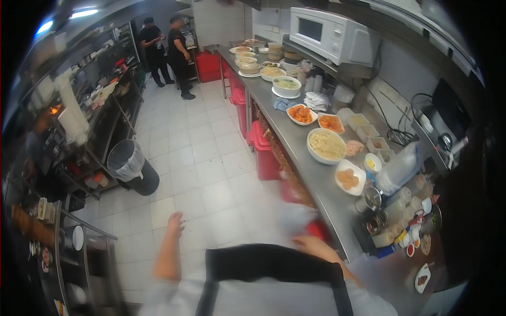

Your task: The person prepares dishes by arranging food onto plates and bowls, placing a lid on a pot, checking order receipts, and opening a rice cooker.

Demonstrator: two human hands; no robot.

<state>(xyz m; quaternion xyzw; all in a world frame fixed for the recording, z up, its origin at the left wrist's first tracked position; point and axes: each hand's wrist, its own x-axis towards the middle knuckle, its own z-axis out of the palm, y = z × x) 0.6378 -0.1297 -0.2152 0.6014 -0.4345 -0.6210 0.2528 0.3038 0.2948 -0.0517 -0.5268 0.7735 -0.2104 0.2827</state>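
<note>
My left hand hangs over the tiled floor with its fingers loosely apart and nothing in it. Near the counter's front edge is my right hand, its fingers closed at a pale, translucent thing smeared by motion. On the steel counter beside it are a white dish of round pale pieces, a large bowl of yellowish food and two dishes of orange-red food.
Two people in dark clothes stand at the back left; another is at the left edge. A black bin with a clear liner stands on the floor. Red bins line the counter. A white microwave sits on a shelf.
</note>
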